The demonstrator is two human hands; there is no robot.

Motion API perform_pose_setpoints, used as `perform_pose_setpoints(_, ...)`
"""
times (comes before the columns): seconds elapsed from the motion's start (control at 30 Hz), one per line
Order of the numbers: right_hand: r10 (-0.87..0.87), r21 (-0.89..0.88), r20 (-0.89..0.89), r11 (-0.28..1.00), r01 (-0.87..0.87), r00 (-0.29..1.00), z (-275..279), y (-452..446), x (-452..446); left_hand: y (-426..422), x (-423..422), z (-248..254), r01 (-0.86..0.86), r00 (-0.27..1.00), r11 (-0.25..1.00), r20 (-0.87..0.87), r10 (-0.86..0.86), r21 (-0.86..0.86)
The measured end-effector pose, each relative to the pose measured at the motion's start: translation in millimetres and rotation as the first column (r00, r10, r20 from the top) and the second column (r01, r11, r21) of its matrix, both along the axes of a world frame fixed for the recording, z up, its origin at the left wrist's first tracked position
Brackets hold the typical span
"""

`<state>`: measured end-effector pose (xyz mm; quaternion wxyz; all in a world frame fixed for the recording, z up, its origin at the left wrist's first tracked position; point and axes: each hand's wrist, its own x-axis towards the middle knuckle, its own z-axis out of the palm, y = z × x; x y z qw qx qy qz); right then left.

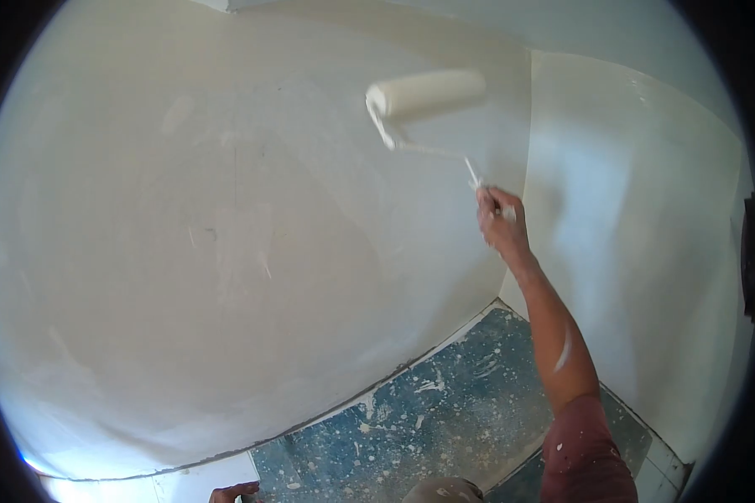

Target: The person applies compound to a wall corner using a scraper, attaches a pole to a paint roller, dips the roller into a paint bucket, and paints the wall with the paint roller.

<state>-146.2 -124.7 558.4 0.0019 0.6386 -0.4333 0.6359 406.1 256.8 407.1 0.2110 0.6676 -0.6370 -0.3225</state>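
My right hand (pixel 502 222) is closed around the handle of a paint roller (pixel 432 92), with the arm stretched out toward the wall. The roller's sleeve is coated in cream-white paint and lies nearly level, slightly blurred, against or close to the wall (pixel 226 210). Its bent wire frame runs from the sleeve's left end down to my fist. Only the top of my left hand (pixel 235 493) shows, low at the bottom edge beside the floor covering; its fingers are mostly cut off, and whether it holds anything is hidden.
A second wall (pixel 621 218) meets the first at a corner on the right. A dark blue-green, paint-spattered sheet (pixel 445 402) covers the floor along the wall's foot, with white tiles (pixel 176 484) at its left. A dark object (pixel 748 260) is at the far right.
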Motion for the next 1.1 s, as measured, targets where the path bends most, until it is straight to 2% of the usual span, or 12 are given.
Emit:
perform_pose_setpoints(0.13, 0.150, 0.166, 0.237, 0.967, -0.192, 0.960, 68.3, 21.6, 41.4, 2.9, 1.4, 1.9, 0.001, 1.000, 1.000, 0.007, -0.001, 0.010)
perform_pose_setpoints(0.23, 0.194, 0.160, 0.265, 0.957, -0.241, 0.945, 71.5, 31.8, 68.3, 6.0, 3.6, -6.6, 0.030, 0.999, 0.997, 0.017, -0.029, -0.068)
perform_pose_setpoints(0.3, 0.230, 0.147, 0.334, 0.945, -0.291, 0.914, 50.2, 35.6, 83.6, 7.7, 3.2, -4.2, 0.048, 0.999, 0.993, 0.013, -0.047, -0.111)
perform_pose_setpoints(0.33, 0.243, 0.151, 0.371, 0.937, -0.317, 0.896, 32.6, 39.2, 89.1, 12.2, 25.8, -33.0, 0.058, 0.998, 0.989, 0.035, -0.054, -0.135)
perform_pose_setpoints(0.43, 0.198, 0.247, 0.347, 0.924, -0.293, 0.917, -47.8, 47.9, 93.0, 17.3, 15.5, -20.5, 0.056, 0.998, 0.988, 0.044, -0.050, -0.143)
perform_pose_setpoints(0.5, 0.231, 0.202, 0.338, 0.929, -0.310, 0.912, -125.1, 41.1, 86.0, 18.8, 11.8, -14.4, 0.058, 0.997, 0.988, 0.052, -0.051, -0.144)
perform_pose_setpoints(0.6, 0.142, 0.159, 0.096, 0.975, -0.156, 0.985, -224.8, 59.8, 86.0, 20.2, 11.2, -12.2, 0.064, 0.995, 0.987, 0.081, -0.053, -0.147)
perform_pose_setpoints(0.67, 0.140, 0.236, 0.047, 0.961, -0.147, 0.989, -262.5, 90.3, 88.7, 20.6, 6.2, -6.1, 0.049, 0.996, 0.991, 0.081, -0.039, -0.121)
perform_pose_setpoints(0.73, 0.172, 0.289, 0.123, 0.936, -0.201, 0.977, -310.7, 105.6, 88.6, 21.3, 2.6, -2.3, 0.019, 0.997, 0.995, 0.070, -0.012, -0.096)
perform_pose_setpoints(0.83, 0.216, 0.475, 0.063, 0.852, -0.219, 0.974, -356.1, 131.0, 78.4, 24.4, 1.4, -0.9, 0.008, 0.998, 0.995, 0.070, -0.001, -0.100)
perform_pose_setpoints(0.93, 0.194, 0.517, 0.031, 0.837, -0.182, 0.981, -408.9, 144.0, 71.0, 27.3, 0.1, 2.0, 0.000, 0.998, 0.995, 0.069, 0.007, -0.104)
perform_pose_setpoints(1.1, 0.223, 0.707, 0.039, 0.683, -0.185, 0.974, -449.1, 167.7, 63.5, 31.0, 1.2, 2.3, 0.020, 0.996, 0.992, 0.092, -0.008, -0.127)
